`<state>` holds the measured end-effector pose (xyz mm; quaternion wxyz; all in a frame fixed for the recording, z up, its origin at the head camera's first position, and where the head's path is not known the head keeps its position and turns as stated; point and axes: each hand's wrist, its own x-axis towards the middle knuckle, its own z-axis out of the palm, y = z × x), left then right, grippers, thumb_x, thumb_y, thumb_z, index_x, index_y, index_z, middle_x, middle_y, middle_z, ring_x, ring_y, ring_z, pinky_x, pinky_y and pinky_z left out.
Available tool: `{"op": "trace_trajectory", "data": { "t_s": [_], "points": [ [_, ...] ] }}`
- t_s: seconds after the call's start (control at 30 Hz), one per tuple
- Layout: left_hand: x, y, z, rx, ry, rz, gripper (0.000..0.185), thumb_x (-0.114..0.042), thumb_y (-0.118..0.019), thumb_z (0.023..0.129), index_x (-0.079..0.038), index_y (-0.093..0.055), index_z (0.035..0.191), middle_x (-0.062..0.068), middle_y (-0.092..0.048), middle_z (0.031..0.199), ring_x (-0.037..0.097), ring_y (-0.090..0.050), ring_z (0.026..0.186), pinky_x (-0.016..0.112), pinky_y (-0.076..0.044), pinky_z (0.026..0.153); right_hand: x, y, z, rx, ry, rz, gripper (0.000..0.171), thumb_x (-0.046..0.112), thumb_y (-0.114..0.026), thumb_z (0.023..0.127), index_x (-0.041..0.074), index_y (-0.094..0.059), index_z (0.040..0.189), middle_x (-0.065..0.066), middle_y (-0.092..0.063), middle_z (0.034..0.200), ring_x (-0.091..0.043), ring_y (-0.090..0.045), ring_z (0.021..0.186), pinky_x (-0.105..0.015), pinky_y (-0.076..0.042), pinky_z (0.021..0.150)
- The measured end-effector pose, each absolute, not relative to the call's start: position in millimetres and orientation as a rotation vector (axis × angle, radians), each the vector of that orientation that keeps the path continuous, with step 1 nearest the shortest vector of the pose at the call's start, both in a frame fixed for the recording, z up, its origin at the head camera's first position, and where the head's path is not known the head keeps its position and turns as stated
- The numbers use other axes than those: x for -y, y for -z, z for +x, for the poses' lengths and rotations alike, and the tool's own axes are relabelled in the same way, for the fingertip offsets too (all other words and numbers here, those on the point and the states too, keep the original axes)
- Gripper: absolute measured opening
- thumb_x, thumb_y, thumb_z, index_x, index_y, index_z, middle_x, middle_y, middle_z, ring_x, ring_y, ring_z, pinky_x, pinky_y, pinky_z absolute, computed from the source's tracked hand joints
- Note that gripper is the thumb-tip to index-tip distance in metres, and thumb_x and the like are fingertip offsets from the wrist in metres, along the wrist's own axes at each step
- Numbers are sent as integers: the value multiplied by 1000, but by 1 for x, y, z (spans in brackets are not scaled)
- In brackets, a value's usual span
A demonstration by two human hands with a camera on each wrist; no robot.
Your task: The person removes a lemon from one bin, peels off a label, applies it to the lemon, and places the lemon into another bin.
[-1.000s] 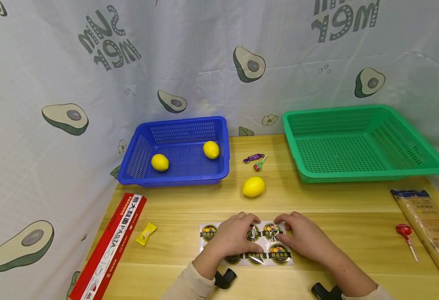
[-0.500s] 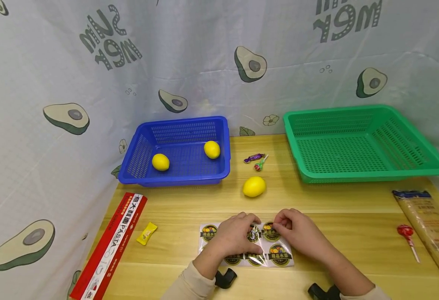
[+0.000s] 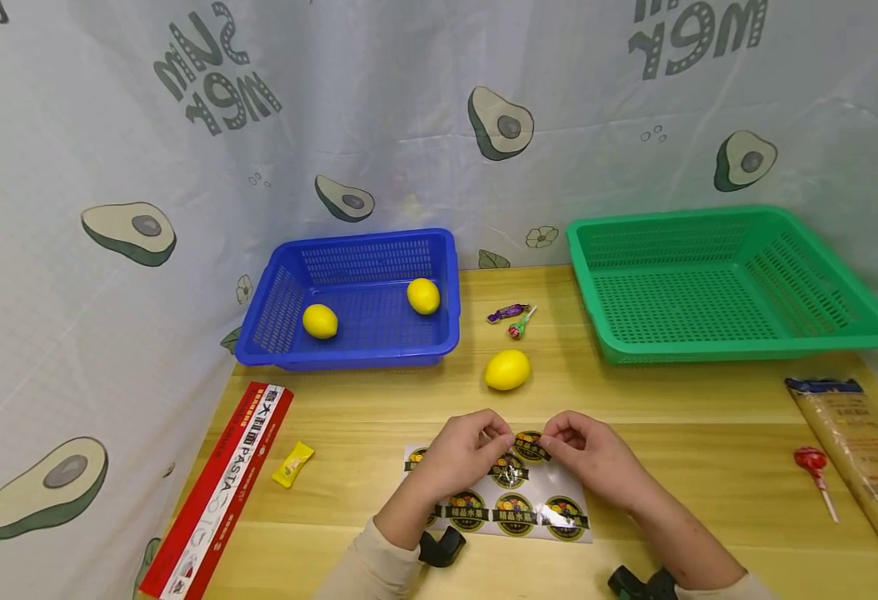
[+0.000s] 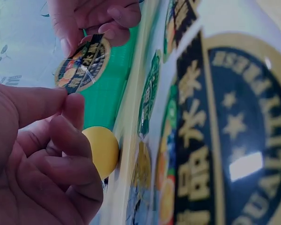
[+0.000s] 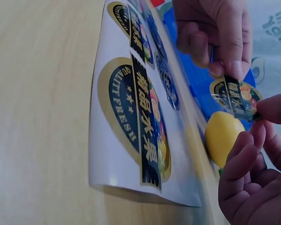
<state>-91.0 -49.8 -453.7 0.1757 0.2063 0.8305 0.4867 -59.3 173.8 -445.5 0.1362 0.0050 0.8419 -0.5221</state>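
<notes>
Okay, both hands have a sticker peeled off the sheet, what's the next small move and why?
Probably carry the sticker forward to the lemon on the table and press it on. The left hand and right hand pinch it by opposite edges, lifted clear of the sheet, and that lemon lies just beyond them. No label shows on it from here.

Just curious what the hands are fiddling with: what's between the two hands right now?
The head view shows one round sticker, peeled off the sheet, pinched between the left hand and right hand.
</notes>
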Motion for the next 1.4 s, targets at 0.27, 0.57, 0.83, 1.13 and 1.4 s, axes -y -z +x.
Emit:
{"op": "trace_trajectory", "data": {
  "t_s": [0.27,0.57,0.83,1.13,1.4],
  "points": [
    [56,449,-95,-2354,-1460,580,11,-19,-62,101,-10,-68,99,4,-70,87,0,-56,67,18,-48,65,-172,448,-58,-2460,1501,78,25,26,-71,96,5,-65,108,-4,-62,85,-11,-54,72,-24,-46,63],
    [54,432,-107,-2405,-1403,569,9,-20,-62,101,-13,-67,101,-5,-57,65,2,-44,48,19,-39,48,-166,447,-64,-2528,1499,48,17,23,-64,100,6,-67,101,-5,-64,83,-9,-52,71,-24,-44,63],
    [42,395,-144,-2619,-1149,683,8,-17,-66,99,-9,-69,101,5,-73,95,6,-52,60,19,-43,56,-150,443,-82,-2297,1827,203,30,22,-52,108,-7,-56,112,-4,-59,79,-11,-55,68,-25,-51,63],
    [25,364,-192,-2764,-514,879,14,-20,-63,102,-13,-71,110,-1,-74,100,12,-64,84,26,-53,77,-136,444,-108,-2232,1943,384,37,29,-49,108,-7,-55,116,2,-58,76,-6,-52,63,-21,-49,58],
    [14,362,-216,-2694,-298,932,17,-19,-62,102,-15,-69,116,1,-73,109,15,-61,86,28,-52,79,-134,451,-120,-2190,2002,453,34,26,-50,108,-7,-55,113,7,-56,69,-4,-50,58,-18,-45,53]
  ]
}}
